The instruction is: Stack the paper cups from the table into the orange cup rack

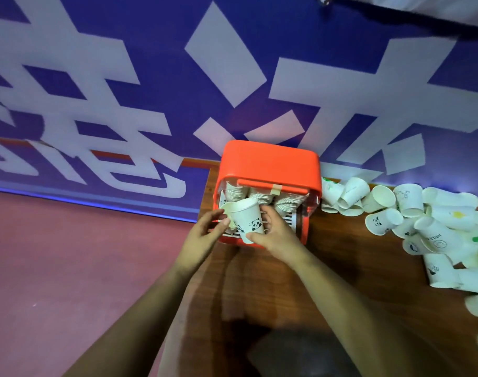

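Holding a panda-print paper cup (248, 219) before the orange cup rack (270, 159) at the worktop (273, 284) far left corner, I curl my right hand (278, 236) round its wall; my left hand (202, 238) touches its side, grip unclear. I judge it featherlight, thin, easily crushed, best held gently mid-wall. Loose cups (381, 198) litter the glossy wood toward the right edge; a blue lettered wall (150, 77) stands behind.

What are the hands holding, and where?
Right hand grips the white panda-print paper cup near its base; left hand touches a second cup, grip unclear.
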Action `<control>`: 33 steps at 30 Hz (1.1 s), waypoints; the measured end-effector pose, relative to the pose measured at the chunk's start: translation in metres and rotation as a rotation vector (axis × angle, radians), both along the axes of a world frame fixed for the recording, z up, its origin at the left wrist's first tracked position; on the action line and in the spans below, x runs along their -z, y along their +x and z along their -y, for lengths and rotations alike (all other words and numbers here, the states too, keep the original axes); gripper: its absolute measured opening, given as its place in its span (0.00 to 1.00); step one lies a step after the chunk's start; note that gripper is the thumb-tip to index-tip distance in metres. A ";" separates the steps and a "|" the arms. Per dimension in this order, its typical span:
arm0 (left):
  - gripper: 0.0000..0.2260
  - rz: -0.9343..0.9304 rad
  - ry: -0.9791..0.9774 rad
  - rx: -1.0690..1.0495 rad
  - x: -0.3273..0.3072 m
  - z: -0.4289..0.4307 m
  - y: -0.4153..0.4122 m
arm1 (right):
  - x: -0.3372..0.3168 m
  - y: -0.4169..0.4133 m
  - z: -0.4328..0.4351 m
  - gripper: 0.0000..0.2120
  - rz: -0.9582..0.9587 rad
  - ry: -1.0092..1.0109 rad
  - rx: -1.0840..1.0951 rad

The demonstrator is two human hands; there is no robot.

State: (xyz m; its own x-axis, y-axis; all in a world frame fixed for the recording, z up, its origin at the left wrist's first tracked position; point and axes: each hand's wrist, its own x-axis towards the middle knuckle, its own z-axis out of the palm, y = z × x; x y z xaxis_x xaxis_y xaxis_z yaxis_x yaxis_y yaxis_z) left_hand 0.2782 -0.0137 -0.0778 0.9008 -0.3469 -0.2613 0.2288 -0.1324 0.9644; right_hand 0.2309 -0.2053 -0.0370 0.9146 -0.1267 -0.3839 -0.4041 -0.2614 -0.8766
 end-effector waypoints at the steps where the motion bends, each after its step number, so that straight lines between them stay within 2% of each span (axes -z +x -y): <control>1: 0.24 -0.027 -0.051 0.001 -0.004 -0.001 0.002 | 0.001 0.004 -0.005 0.30 0.013 -0.005 -0.028; 4: 0.23 -0.035 -0.127 -0.012 -0.011 -0.007 0.008 | 0.006 0.016 -0.017 0.31 0.034 -0.030 -0.061; 7: 0.19 -0.015 -0.169 -0.027 -0.016 -0.009 0.012 | -0.001 0.028 -0.023 0.20 0.055 -0.015 -0.025; 9: 0.19 0.001 -0.168 -0.011 -0.018 -0.010 0.014 | -0.002 0.031 -0.023 0.16 0.082 0.015 0.003; 15: 0.24 0.013 -0.112 0.091 -0.013 -0.014 0.024 | 0.007 0.029 -0.022 0.21 0.133 0.014 0.036; 22: 0.24 0.082 -0.033 0.105 -0.001 -0.015 0.030 | 0.021 0.028 -0.023 0.27 0.153 0.106 0.038; 27: 0.25 0.106 0.056 0.124 0.011 -0.012 0.040 | 0.031 0.031 -0.020 0.29 0.186 -0.097 0.009; 33: 0.25 0.224 0.347 0.188 0.043 -0.010 0.045 | 0.059 0.031 -0.020 0.29 0.131 -0.251 -0.020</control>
State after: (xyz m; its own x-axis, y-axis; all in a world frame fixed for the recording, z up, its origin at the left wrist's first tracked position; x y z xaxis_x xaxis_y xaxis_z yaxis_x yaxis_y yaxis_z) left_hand 0.3235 -0.0041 -0.1207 0.8782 -0.4360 -0.1967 -0.0394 -0.4759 0.8786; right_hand 0.2620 -0.1858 -0.0961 0.9575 -0.1847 -0.2213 -0.2846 -0.4836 -0.8277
